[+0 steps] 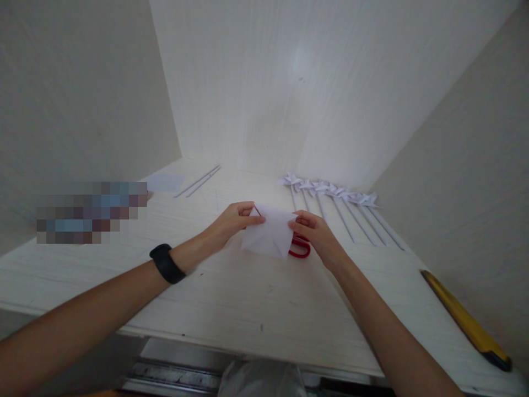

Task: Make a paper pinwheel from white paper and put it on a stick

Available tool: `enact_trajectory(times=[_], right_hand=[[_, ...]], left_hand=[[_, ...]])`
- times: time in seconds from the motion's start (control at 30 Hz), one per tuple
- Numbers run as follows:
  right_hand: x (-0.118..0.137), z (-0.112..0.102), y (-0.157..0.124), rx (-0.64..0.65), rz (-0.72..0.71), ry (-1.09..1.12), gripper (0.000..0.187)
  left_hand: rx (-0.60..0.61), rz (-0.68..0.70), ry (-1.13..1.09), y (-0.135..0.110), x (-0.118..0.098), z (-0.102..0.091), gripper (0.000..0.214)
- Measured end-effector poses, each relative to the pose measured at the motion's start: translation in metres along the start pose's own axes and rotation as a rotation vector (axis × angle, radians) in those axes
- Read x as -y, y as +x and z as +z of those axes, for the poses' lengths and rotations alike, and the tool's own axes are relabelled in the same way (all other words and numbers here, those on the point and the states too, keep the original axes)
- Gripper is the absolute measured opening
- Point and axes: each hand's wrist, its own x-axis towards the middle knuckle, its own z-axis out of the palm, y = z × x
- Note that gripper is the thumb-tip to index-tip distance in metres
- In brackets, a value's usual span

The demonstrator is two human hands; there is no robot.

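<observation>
Above white table [223,309]; white paper [266,234], thin, faint slanting creases; both hands [233,220] nearly closed, pinching its opposite sides.

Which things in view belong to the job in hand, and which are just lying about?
Likely in the job:
white paper, held by left hand and right hand
red-handled scissors, partly hidden
paper pinwheels
two loose sticks
flat sheet, back left

Probably just lying about:
yellow-and-black object at far right, untouched
</observation>
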Motion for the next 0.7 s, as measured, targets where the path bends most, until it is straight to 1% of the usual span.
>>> enact_trajectory(times=[0.13, 0.3, 0.37, 0.47, 0.7], right_hand=[[0.0006, 0.0012, -0.0010, 0.012, 0.000, 0.002, 0.019], [-0.0008, 0.0011, -0.0012, -0.001, -0.022, 0.022, 0.016], [-0.0009, 0.0004, -0.0010, 0.026, -0.042, 0.039, 0.016], [-0.0005, -0.0003, -0.0011, 0.063, -0.062, 0.069, 0.021], [0.0023, 0.0021, -0.0038, 0.119, -0.038, 0.135, 0.025]], left_hand=[[-0.022, -0.015, 0.017, -0.0006, 0.0001, 0.0012, 0.020], [-0.004, 0.005, 0.017, -0.0015, -0.0006, 0.0024, 0.019], [-0.007, 0.008, 0.023, -0.0018, -0.0012, 0.0023, 0.018], [-0.002, -0.005, 0.009, -0.0025, -0.0017, 0.0024, 0.018], [-0.003, -0.014, 0.013, -0.0046, -0.0016, 0.0055, 0.017]])
